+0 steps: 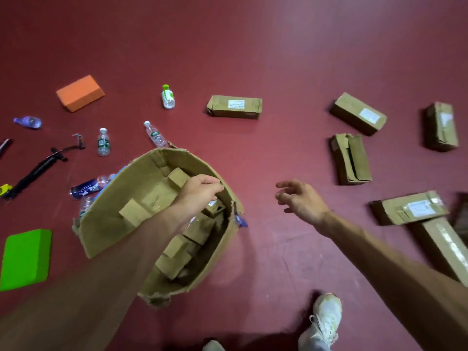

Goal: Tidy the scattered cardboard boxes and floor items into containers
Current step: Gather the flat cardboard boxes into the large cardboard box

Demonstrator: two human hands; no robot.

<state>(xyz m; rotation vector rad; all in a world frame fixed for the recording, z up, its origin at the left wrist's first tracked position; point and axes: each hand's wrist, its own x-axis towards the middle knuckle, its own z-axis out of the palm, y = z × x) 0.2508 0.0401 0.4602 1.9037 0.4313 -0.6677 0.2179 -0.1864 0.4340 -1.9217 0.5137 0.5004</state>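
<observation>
Head view, looking down at a red floor. The left hand [200, 191] curls its fingers over the right rim of an open carton [106, 224] at centre-left of the frame, apparently to steady or carry it close to the work. Several small boxes [177, 177] already lie inside the carton. The right hand [301, 198] holds nothing; its fingers are loosely spread and it reaches toward the right of the frame, probably for the next pick. Loose boxes lie there: a torn box [350, 159] nearest the hand, and at lower right a taped box [407, 207] touching a long box [440, 247]. A far box [234, 106] lies at upper centre. Bottles [103, 143], a pump [40, 168], an orange block [79, 92] and a green block [25, 258] lie scattered at left. White labels show on the boxes and green bands on two bottles, but no writing is legible.
</observation>
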